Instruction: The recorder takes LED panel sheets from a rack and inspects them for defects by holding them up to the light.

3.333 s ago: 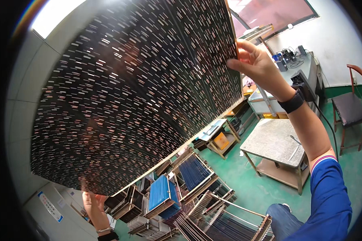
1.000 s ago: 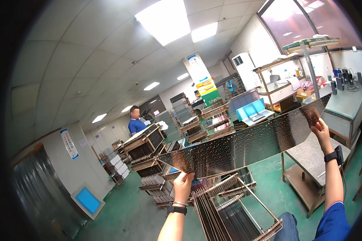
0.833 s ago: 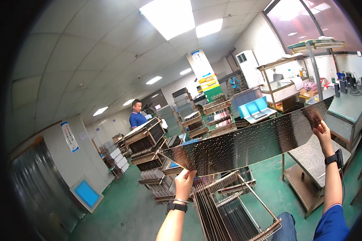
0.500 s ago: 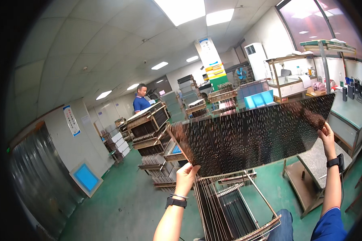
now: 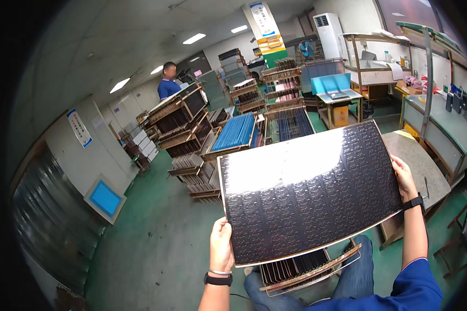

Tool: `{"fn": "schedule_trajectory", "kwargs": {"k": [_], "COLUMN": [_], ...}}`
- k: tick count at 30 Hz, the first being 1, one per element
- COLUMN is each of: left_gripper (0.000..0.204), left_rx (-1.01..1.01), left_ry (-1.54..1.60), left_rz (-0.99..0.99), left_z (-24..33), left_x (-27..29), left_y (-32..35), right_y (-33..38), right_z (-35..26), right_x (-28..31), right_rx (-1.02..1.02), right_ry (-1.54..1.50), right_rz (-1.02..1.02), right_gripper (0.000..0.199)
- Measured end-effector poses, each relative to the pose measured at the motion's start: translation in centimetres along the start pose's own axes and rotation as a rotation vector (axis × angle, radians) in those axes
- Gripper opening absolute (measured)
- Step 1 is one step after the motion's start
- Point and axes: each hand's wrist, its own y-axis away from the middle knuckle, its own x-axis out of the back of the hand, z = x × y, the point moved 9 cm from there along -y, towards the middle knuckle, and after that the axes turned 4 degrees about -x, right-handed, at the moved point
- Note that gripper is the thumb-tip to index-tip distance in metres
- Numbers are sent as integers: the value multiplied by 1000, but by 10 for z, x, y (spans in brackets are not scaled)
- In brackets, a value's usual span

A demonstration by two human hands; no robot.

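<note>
Between my two hands is a large thin black panel [image 5: 316,207] with rows of small perforation-like marks and a pale edge; light glares off its upper left part. My left hand [image 5: 222,242] is closed on its left edge near the lower corner. My right hand [image 5: 403,179] grips the right edge, thumb on the face. Below the panel, between my knees, stands a wire-slotted rack [image 5: 311,274] holding several dark sheets upright; the panel hides most of it.
Stacked racks of sheets [image 5: 179,122] stand ahead left, one holding blue panels [image 5: 236,132]. A person [image 5: 168,85] in a blue shirt is behind them. At right are a grey-topped table [image 5: 423,160] and a workbench [image 5: 441,122]. A blue-centred frame [image 5: 105,198] leans on the left wall.
The panel has come down and tilted back, so its face now lies flatter toward me and covers most of the rack below. Both hands stay on its edges; my view has lowered.
</note>
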Motion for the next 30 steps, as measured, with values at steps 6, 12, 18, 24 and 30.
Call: {"fn": "schedule_trajectory", "kwargs": {"k": [6, 12, 18, 24, 30], "left_gripper": [22, 10, 31, 30, 30], "left_rx": [-126, -311, -252, -1, 80], "left_ry": [-170, -306, -169, 103, 159], "left_rz": [91, 160, 54, 215, 166], "left_z": [32, 32, -1, -45, -53], "left_x": [22, 41, 39, 70, 62], "left_y": [33, 51, 65, 82, 90], "right_y": [5, 16, 65, 58, 55], "right_z": [-8, 4, -9, 20, 30], "right_x": [-22, -21, -122, -98, -86], "right_rx": [48, 116, 486, 412, 376], "right_ry": [-99, -337, -477, -526, -530], "right_rz": [-4, 129, -338, -283, -256], "right_gripper": [37, 29, 45, 46, 48]}}
